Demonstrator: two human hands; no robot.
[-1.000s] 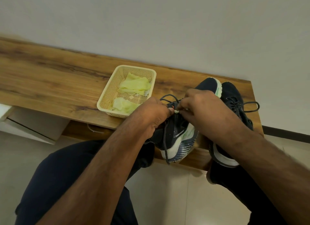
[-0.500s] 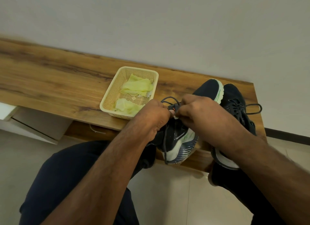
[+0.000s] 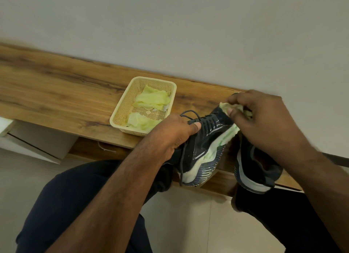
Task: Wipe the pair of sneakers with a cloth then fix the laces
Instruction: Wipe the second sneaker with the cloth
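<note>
Two dark sneakers with pale soles lie at the right end of the wooden bench (image 3: 56,94). My left hand (image 3: 173,132) grips the nearer sneaker (image 3: 204,149) at its collar, with the thumb on the dark lace (image 3: 190,114), whose loop sticks out to the left. My right hand (image 3: 264,120) pinches a crumpled pale yellow-green cloth (image 3: 225,106) against that sneaker's toe. The second sneaker (image 3: 253,169) lies to the right, its front half hidden under my right hand and wrist.
A cream plastic basket (image 3: 120,109) holding more yellow-green cloths (image 3: 151,100) stands on the bench just left of my left hand. A white wall runs behind the bench. My knees in dark trousers (image 3: 75,205) are below, over a tiled floor.
Both hands were together at the laces of the nearer sneaker. My right hand has since moved to the toe and now holds a cloth there, while my left hand stays at the collar.
</note>
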